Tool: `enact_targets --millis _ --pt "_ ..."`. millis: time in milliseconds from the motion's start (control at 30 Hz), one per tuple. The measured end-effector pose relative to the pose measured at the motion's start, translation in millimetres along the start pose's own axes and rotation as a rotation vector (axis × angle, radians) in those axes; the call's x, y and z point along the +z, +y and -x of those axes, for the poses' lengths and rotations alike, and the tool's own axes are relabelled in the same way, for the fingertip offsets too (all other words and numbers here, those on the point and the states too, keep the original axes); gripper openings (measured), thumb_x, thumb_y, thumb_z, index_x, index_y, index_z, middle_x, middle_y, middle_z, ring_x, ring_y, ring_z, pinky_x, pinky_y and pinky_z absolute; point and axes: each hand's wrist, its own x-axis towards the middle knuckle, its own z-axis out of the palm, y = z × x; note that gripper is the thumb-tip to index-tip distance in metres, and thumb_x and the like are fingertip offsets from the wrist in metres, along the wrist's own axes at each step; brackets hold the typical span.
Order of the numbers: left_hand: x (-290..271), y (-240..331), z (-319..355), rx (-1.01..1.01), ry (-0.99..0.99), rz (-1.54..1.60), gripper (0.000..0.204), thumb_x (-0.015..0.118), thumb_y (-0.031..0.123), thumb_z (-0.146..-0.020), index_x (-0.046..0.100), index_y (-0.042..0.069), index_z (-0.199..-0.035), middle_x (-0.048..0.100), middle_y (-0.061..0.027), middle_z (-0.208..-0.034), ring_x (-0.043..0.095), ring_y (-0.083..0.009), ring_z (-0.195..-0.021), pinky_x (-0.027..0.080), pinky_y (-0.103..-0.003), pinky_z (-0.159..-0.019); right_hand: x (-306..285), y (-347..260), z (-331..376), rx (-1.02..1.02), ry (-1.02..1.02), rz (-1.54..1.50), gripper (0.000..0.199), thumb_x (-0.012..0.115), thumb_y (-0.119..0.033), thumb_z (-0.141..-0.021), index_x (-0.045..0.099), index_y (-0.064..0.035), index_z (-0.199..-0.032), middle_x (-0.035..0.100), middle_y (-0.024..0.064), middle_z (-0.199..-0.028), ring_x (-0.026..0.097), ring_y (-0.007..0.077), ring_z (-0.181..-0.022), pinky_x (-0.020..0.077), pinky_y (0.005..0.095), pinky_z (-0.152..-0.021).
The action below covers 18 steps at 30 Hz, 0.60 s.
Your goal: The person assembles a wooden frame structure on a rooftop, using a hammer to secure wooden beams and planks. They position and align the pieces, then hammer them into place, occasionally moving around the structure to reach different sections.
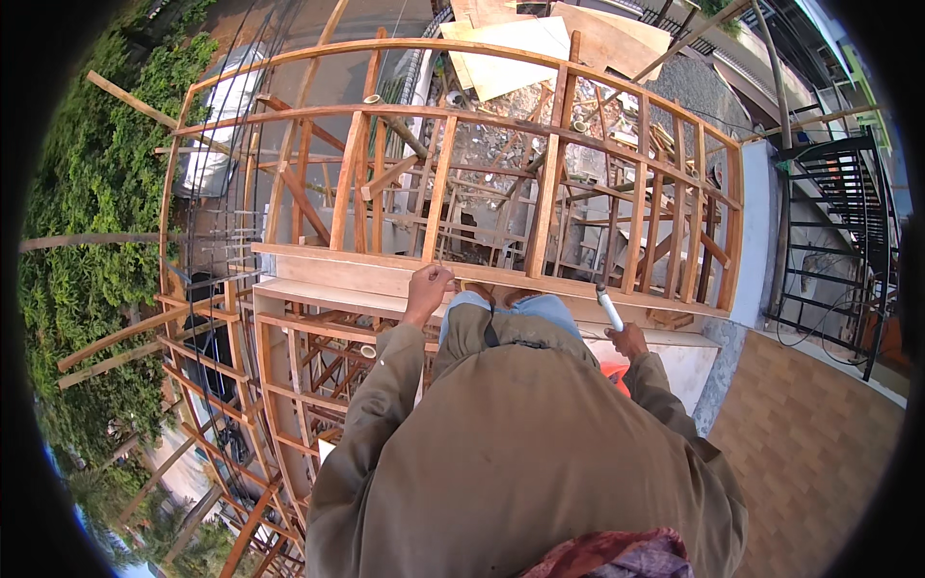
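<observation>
Nearest the camera, an olive-brown jacket (525,453) is seen filling the lower middle of the view, with a patterned reddish cloth (617,557) at the bottom edge. Both sleeves are stretched forward from it.

The right hand (631,341) is held to the right of the body, its grip closed around the lower end of a hammer handle (610,306), a pale, whitish shaft that is tilted up and slightly left; its head cannot be made out. A patch of orange (615,376) is glimpsed just below that hand.

The left hand (427,287) is raised a little further out, its fingers pressed together at the top edge of a long horizontal wooden plank (328,265); something thin, possibly a nail, seems to be pinched there, but it is too small to be told. Blue denim knees (540,308) are seen between the two hands, close against the plank.

Beyond the plank, a framework of wooden battens (544,193) is set upright and crossed by curved rails. Through it, rubble and plywood sheets (511,53) are seen lower down. A brick-paved surface (809,443) and a black metal stair (848,222) are shown at the right, green foliage (87,212) at the left.
</observation>
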Motion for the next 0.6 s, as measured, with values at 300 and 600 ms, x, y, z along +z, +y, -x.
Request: enact_targets --millis 300,600 --pt "39 69 6 0.037 -0.203 0.132 0.025 0.064 0.011 -0.098 0.063 -0.006 -0.116 0.073 -0.0128 -0.101 0.072 -0.015 -0.089 0.057 -0.026 -0.08 -32 -145 41 -0.092 -0.042 -0.561 0.028 0.072 -0.028 -0.092 0.06 -0.0022 -0.09 0.057 0.003 -0.066 0.052 0.0108 -0.055 0.0443 0.0311 -0.051" --pt "94 119 -1 0.201 -0.259 -0.02 0.026 0.063 0.023 -0.1 0.072 -0.001 -0.093 0.06 0.0002 -0.074 0.052 -0.005 -0.066 0.04 -0.022 -0.056 -38 -221 69 -0.454 0.059 -0.642 0.028 0.073 -0.023 -0.092 0.065 -0.0001 -0.106 0.065 0.0042 -0.081 0.06 0.0126 -0.071 0.0488 0.0295 -0.065"
